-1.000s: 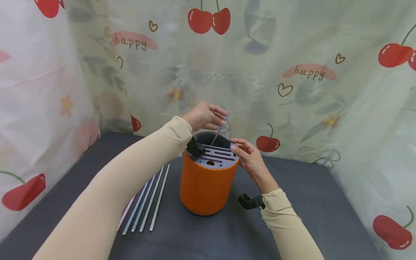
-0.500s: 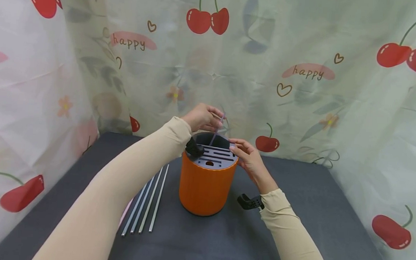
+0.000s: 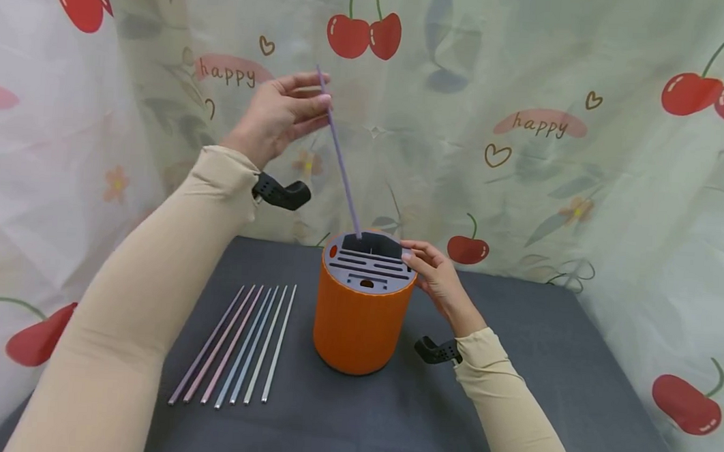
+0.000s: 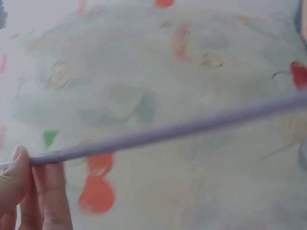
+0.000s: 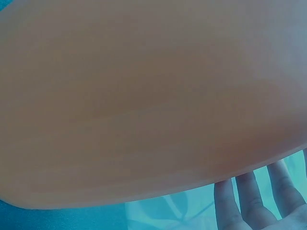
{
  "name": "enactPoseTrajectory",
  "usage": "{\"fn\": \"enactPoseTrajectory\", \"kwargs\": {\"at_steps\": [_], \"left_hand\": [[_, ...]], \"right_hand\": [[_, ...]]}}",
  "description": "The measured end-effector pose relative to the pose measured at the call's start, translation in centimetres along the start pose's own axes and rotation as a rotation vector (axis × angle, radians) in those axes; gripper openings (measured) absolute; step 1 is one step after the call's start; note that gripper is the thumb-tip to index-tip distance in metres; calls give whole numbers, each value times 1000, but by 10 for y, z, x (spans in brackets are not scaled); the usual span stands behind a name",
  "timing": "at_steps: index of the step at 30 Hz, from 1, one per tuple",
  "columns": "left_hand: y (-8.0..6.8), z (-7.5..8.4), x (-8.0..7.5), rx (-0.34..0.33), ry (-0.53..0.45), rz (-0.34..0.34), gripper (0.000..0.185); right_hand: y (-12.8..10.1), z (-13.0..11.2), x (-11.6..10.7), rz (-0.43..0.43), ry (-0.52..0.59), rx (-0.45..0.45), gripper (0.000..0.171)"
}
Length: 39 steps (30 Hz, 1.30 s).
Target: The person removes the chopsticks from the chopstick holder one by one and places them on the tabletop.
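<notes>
An orange round holder (image 3: pixel 357 325) with a grey slotted top stands in the middle of the dark table. My left hand (image 3: pixel 282 116) is raised high above it and pinches the upper end of a thin purple stick (image 3: pixel 341 158) (image 4: pixel 163 134). The stick slants down, and its lower tip sits at the holder's rear opening. My right hand (image 3: pixel 430 270) rests against the holder's upper right rim, with fingers curved around it. The right wrist view is filled by the orange wall (image 5: pixel 144 96), with straight fingers (image 5: pixel 249 201) along it.
Several thin pastel sticks (image 3: pixel 239 342) lie side by side on the dark table (image 3: pixel 514 370) left of the holder. A cherry-print curtain (image 3: pixel 527 125) closes in the back and both sides. Small black wrist mounts sit at both cuffs.
My left hand has risen from just above the holder to well above it, drawing the purple stick up with it. My right hand has stayed on the rim.
</notes>
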<state>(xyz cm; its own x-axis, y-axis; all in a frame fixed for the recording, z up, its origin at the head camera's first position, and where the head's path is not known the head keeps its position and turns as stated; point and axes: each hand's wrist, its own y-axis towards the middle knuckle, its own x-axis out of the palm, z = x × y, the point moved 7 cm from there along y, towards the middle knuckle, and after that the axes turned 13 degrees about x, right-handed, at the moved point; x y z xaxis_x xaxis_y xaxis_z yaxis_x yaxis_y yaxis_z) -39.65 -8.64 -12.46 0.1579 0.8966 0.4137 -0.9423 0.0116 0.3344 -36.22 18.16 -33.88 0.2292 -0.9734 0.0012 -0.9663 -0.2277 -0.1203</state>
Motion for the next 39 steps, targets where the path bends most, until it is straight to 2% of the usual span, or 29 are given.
{"fn": "enactPoseTrajectory", "kwargs": {"at_steps": [2, 4, 6, 9, 12, 16, 18, 20, 23, 25, 27, 31, 35, 39], "left_hand": [[-1, 17, -17, 34, -36, 41, 31], [-3, 26, -37, 49, -36, 77, 34], [-5, 28, -59, 38, -1, 104, 39], [-11, 20, -93, 4, 105, 116, 47], [-19, -1, -131, -30, 244, 82, 43], [-31, -39, -183, -87, 420, -5, 30], [-40, -63, -205, -135, 507, -65, 35], [-50, -88, -225, -197, 580, -115, 48], [-66, -121, -250, -289, 710, -152, 59], [-75, -140, -263, -336, 783, -156, 57], [-82, -155, -274, -379, 829, -132, 52], [-94, -183, -285, -449, 862, -109, 48], [-101, -202, -292, -499, 897, -107, 46], [-103, -215, -298, -518, 936, -88, 44]], "right_hand": [[0, 1, 0, -3, -1, 0, 34], [0, 1, 0, -2, 4, 1, 34], [0, 1, 0, -4, 3, 0, 34], [1, 1, 0, -4, 6, -2, 34], [0, 1, 0, -4, 4, 1, 35], [-1, 0, 1, -11, -4, 7, 33], [0, 0, 1, -11, -5, 7, 31], [0, 0, 0, -4, 0, 6, 28], [1, 0, -1, 3, -3, 5, 27], [1, 0, -1, 0, -6, 3, 28], [1, 0, -1, -6, -7, 2, 29], [-1, 0, 0, -16, -5, -3, 35], [-1, 0, 1, -19, 1, -2, 38], [0, 0, 0, -16, 0, -3, 38]]}}
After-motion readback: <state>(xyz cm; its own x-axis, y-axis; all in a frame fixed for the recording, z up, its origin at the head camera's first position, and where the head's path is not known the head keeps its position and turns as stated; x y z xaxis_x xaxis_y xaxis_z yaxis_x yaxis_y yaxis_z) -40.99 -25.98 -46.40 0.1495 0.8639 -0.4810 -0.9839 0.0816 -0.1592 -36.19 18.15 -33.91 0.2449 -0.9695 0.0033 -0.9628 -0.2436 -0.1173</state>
